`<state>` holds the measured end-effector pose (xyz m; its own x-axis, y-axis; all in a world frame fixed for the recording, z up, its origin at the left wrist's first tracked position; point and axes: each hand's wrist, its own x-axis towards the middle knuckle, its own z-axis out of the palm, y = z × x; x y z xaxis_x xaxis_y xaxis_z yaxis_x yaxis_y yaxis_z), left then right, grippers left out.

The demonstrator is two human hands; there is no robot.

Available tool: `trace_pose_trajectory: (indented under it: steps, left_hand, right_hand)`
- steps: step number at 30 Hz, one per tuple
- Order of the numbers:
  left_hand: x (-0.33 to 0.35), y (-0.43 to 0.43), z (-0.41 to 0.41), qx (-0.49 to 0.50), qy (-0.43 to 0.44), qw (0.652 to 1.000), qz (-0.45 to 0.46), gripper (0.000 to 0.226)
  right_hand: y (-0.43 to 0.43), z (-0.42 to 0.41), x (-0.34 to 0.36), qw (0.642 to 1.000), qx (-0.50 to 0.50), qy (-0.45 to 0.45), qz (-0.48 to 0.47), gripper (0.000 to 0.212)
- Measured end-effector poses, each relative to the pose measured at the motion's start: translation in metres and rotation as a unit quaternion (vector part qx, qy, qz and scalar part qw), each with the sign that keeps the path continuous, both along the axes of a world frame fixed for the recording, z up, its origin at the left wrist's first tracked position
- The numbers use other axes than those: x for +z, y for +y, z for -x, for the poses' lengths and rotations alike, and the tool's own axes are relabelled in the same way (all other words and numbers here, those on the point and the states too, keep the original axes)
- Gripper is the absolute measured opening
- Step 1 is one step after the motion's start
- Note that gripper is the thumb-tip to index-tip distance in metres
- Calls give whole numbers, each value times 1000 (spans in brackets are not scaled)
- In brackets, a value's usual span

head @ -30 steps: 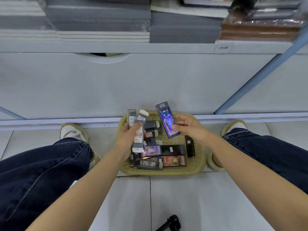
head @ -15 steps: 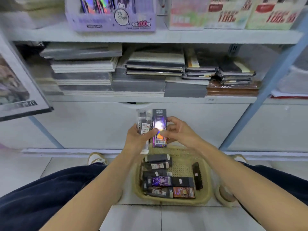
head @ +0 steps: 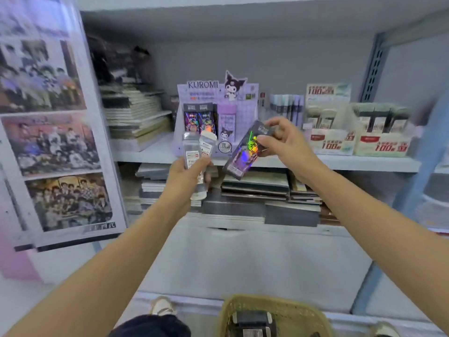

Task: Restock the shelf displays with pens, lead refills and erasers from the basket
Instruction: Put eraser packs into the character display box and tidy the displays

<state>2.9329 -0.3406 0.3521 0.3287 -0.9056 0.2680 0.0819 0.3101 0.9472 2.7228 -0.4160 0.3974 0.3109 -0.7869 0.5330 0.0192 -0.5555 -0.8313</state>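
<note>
My right hand [head: 284, 139] grips a dark holographic purple pack [head: 245, 152], tilted, in front of the lilac Kuromi display box [head: 238, 103] on the shelf [head: 340, 161]. That box holds similar dark packs [head: 199, 120] on its left side. Beside it, my left hand [head: 187, 173] holds two or three slim clear-and-white packs [head: 198, 154] upright, just below the display's front. At the bottom edge of the view, the yellow woven basket [head: 303, 312] sits on the floor with dark packs [head: 250, 322] inside.
Cream display boxes with red "100" labels [head: 357, 139] stand right of the Kuromi box, pens [head: 286, 105] behind them. Notebook stacks [head: 136, 115] fill the shelf's left and the shelf below [head: 255, 188]. A poster panel [head: 48, 132] hangs left. A blue upright [head: 422, 152] stands right.
The view rose from the basket to the shelf. Both hands lifted their packs from basket height to the Kuromi display, and the right hand tilted the purple pack.
</note>
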Motion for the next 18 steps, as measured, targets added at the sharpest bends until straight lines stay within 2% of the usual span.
trace_pose_trajectory:
  steps: [2, 5, 10, 14, 18]
  left_hand:
    - [17, -9, -19, 30, -9, 999, 11, 7]
    - [34, -23, -44, 51, 28, 998, 31, 7]
    - [41, -41, -70, 57, 44, 997, 41, 10]
    - [33, -51, -83, 59, 17, 997, 49, 11]
    - [17, -55, -91, 64, -75, 994, 47, 11]
  right_hand:
    - [-9, -7, 29, 999, -25, -20, 36, 23]
    - [-24, -25, 57, 996, -39, -19, 75, 23]
    - [-52, -68, 72, 992, -43, 44, 110, 24]
    - [-66, -108, 71, 983, -67, 104, 134, 23]
    - [-73, -138, 61, 956, -99, 205, 184, 21]
